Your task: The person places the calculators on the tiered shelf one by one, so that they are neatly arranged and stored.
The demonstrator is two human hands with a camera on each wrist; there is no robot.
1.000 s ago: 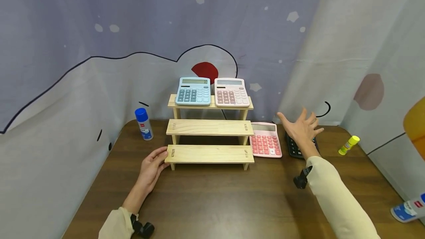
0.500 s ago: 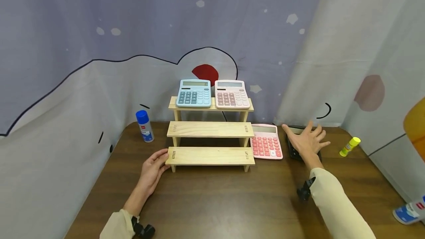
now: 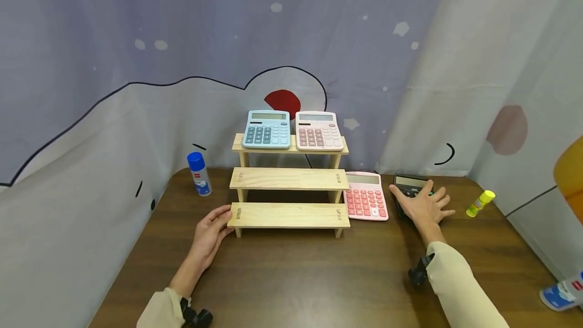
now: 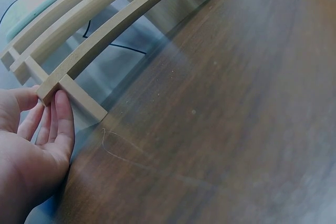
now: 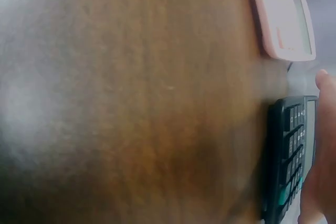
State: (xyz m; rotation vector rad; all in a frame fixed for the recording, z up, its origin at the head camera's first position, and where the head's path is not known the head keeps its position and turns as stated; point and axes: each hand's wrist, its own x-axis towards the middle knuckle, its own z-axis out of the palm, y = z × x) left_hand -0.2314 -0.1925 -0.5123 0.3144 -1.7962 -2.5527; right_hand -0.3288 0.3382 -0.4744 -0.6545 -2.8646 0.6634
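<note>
A three-step wooden display stand (image 3: 289, 216) stands on the table. My left hand (image 3: 210, 237) pinches the left end of its lowest step; in the left wrist view the thumb lies on top and the fingers (image 4: 64, 119) underneath. To the right, my right hand (image 3: 423, 210) spreads its fingers over a black calculator (image 3: 405, 182), hiding much of the keys. The right wrist view shows that calculator's dark keys (image 5: 295, 145) beside the hand. A pink calculator (image 3: 366, 197) lies between the stand and the black one. A blue calculator (image 3: 266, 130) and a pale pink calculator (image 3: 319, 130) lean on the top step.
A blue-capped bottle (image 3: 199, 173) stands left of the stand. A yellow glue stick (image 3: 480, 203) is right of the black calculator. Another blue-and-white bottle (image 3: 559, 295) shows at the right edge. A printed curtain (image 3: 364, 65) hangs behind the brown table (image 3: 300, 277).
My right hand has come down and slightly right over the black calculator, fingers still spread. My left hand has kept its hold on the stand's lowest step.
</note>
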